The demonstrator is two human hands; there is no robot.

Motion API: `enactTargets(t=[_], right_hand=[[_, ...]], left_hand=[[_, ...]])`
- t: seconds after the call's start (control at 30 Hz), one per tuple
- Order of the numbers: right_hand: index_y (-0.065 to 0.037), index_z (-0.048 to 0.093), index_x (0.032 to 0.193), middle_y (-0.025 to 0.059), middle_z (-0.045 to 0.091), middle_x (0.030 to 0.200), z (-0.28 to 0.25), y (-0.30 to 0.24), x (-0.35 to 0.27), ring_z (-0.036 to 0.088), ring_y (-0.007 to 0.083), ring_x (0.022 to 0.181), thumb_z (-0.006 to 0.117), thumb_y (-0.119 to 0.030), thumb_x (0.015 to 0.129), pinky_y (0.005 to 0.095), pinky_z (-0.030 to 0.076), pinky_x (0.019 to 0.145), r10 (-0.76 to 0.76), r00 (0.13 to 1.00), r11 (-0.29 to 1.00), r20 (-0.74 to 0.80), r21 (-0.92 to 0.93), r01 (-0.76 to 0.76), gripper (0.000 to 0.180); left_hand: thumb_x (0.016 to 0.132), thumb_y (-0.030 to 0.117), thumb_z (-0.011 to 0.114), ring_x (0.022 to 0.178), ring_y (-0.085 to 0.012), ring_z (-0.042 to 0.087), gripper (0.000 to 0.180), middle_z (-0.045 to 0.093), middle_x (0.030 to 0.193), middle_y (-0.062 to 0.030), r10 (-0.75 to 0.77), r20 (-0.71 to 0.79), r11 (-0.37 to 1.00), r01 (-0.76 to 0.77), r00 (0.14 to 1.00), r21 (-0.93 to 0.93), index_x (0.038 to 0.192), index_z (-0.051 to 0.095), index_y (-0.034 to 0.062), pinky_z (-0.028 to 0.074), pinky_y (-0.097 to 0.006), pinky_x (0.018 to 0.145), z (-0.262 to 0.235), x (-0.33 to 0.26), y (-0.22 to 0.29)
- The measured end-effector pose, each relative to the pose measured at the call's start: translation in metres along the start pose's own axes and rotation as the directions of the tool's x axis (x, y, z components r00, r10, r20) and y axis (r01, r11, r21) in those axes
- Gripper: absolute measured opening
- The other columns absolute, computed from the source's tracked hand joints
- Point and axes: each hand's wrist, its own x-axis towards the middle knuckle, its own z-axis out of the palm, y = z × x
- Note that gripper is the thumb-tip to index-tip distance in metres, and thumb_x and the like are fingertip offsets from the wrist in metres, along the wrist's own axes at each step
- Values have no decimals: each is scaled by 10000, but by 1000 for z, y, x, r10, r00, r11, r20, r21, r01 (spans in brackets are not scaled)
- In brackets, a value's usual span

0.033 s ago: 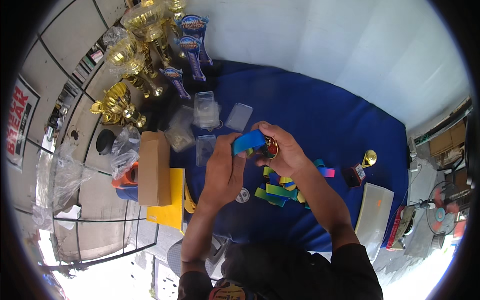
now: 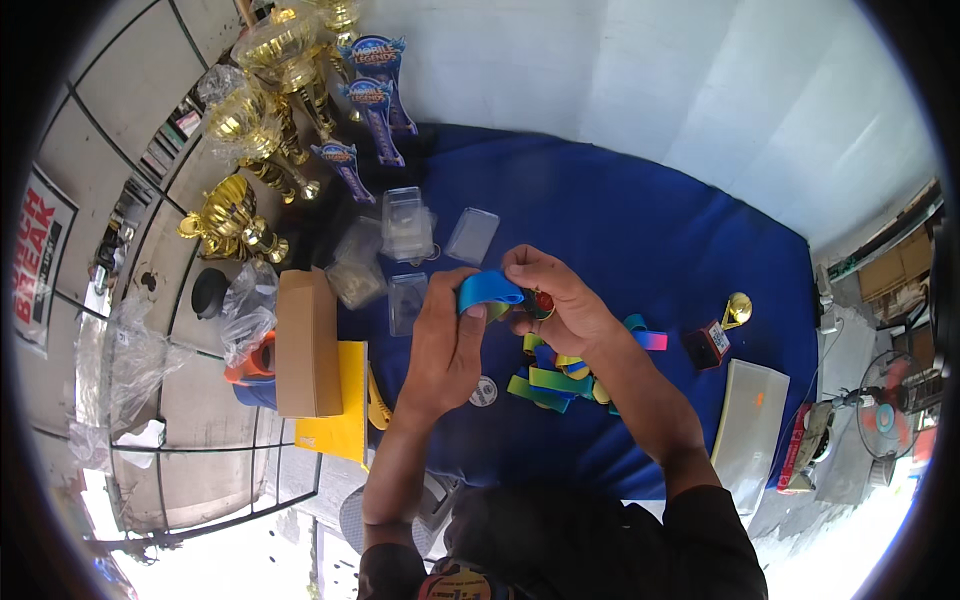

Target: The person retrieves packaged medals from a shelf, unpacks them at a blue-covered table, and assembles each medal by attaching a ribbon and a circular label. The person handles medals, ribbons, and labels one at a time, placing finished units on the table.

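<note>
Above the blue cloth-covered table (image 2: 620,220), a medal on a folded blue ribbon (image 2: 488,288) is between my hands. My left hand (image 2: 446,348) is closed on the ribbon, thumb underneath and fingers behind it. The medal (image 2: 542,304), gold-rimmed with a red part, shows at my right hand (image 2: 562,305), whose thumb and fingers pinch it where the ribbon joins; my fingers partly cover it. Below my right wrist lies a heap of multicoloured ribbons (image 2: 552,381), green, yellow and blue. A round whitish disc (image 2: 483,391) rests beside my left wrist.
Clear plastic boxes (image 2: 404,228) lie beyond my left hand, with gold trophies (image 2: 232,212) and purple-blue plaques (image 2: 376,112) farther left. A cardboard box (image 2: 308,345) stands on a yellow item (image 2: 335,432). At right are a small gold trophy (image 2: 738,308) and a translucent container (image 2: 747,420).
The ribbon has bent into a more rounded loop, and the medal has turned so less of it shows between my right fingers. The whole view has shifted slightly.
</note>
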Motion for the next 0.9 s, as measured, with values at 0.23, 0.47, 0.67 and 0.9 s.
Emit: enactTargets(t=[0.23,0.47,0.67,0.9], right_hand=[[-95,616,1033,13,654,943,-1,7,-23,669,130,810,734,-203,941,293,542,699,-159,984,959,80,-224,173,185],[-55,600,1219,39,678,1012,25,4,-27,644,105,936,709,-383,985,280,524,862,-387,913,716,131,-580,388,417],[-5,582,1255,88,697,939,66,-62,-56,678,120,697,710,-363,977,250,551,596,-345,871,855,349,-265,445,471],[27,656,1124,75,683,773,94,-104,-68,672,104,569,689,-41,930,210,530,480,-297,846,723,442,-475,502,208]], left_hand=[[1109,400,374,1127,-270,670,451,655,1196,-116,-174,-124,677,28,977,-735,1376,503,60,488,-470,1034,13,16,3],[1112,418,391,955,-220,643,422,634,1087,-52,-58,-330,611,-227,942,-758,1338,521,87,495,-384,897,-9,33,30],[1125,361,389,1075,-170,551,470,561,1216,-102,313,-261,930,-350,913,-108,1387,517,-7,452,-309,902,4,30,57],[1100,302,500,997,-154,552,416,588,1139,-84,255,-195,952,-281,947,-118,1347,562,-27,455,-315,903,-26,24,76]])
